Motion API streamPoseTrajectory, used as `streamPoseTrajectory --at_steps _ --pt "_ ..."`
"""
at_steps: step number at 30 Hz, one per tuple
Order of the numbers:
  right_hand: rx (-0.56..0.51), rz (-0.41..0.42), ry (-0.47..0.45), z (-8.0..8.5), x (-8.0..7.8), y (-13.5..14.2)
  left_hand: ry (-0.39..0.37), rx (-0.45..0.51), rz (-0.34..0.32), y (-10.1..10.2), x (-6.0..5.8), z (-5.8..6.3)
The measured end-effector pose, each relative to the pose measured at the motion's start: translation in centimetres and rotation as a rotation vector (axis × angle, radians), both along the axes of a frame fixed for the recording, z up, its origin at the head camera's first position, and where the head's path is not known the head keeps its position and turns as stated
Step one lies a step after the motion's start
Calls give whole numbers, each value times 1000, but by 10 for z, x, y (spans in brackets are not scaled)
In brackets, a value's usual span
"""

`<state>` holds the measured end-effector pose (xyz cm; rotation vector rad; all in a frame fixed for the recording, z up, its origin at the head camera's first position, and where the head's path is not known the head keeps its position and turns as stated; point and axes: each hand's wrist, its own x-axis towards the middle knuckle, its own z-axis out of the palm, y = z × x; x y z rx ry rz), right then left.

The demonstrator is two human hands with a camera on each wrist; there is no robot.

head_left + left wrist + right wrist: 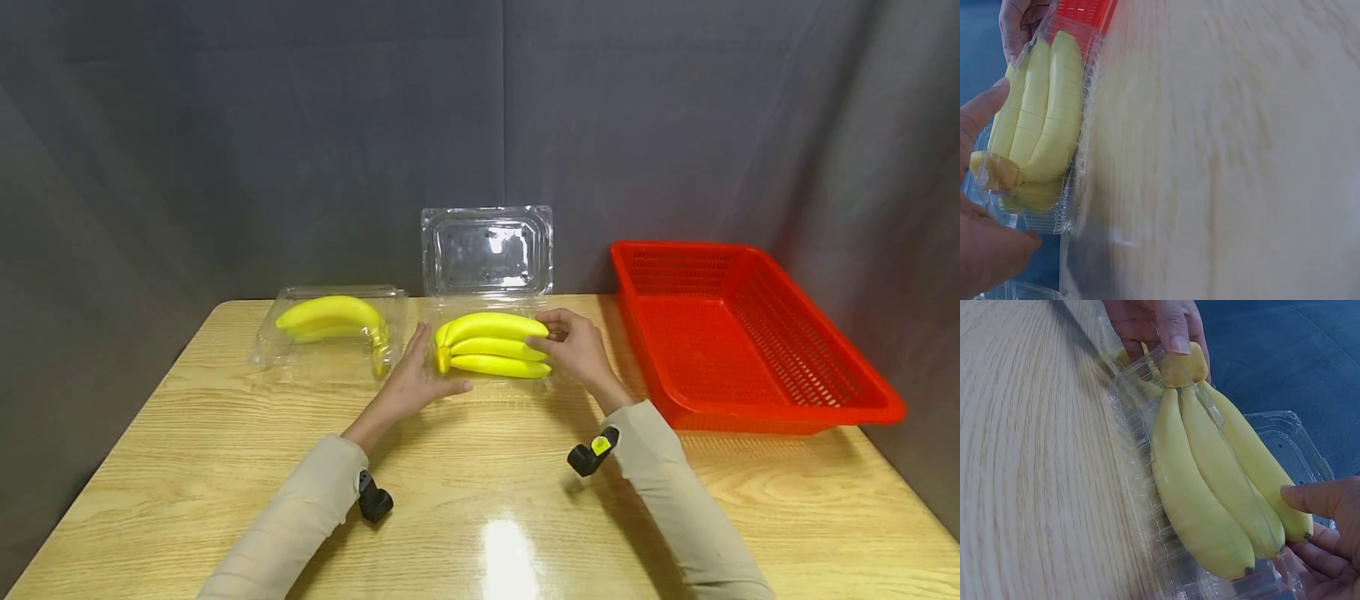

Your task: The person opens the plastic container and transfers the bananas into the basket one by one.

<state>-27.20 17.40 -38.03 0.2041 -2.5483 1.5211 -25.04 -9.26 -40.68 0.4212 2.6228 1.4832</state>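
"How do our hands stand?"

"Our left hand (418, 379) spreads around the left end of the clear, ridged plastic box (1141, 431), fingers extended and touching it. Our right hand (577, 346) grasps the tips of the glossy yellow three-banana bunch (495, 346) at the box's right end, thumb on top."

"And where do we see that bunch?"

"Lying in the box, stem toward its left end. The box's transparent rectangular lid (486, 258) stands raised behind it."

"What do we have farther out?"

"Left of the box, a second clear plastic container (330, 367) holding yellow bananas (330, 312). Right of it, a big red perforated plastic basket (787, 417). Under it, our pale wood-grain table (450, 483); behind, a dark grey cloth curtain (337, 125)."
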Motion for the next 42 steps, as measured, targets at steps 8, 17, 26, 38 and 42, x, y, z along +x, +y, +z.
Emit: streamPoseTrajectory --at_steps 8,17,26,38,42 --pt "9 5 -10 -1 1 0 -29 23 0 1 2 -1" --pt "15 -16 10 -4 4 -3 -7 -16 -3 -3 4 -5" --pt "13 -1 46 -6 5 -7 6 -53 -21 -6 8 -3" --pt "-51 -30 25 -9 6 -5 -15 -18 -17 -4 8 -2" --pt "-62 -40 12 -8 8 -6 -20 -8 -11 -4 8 -3"
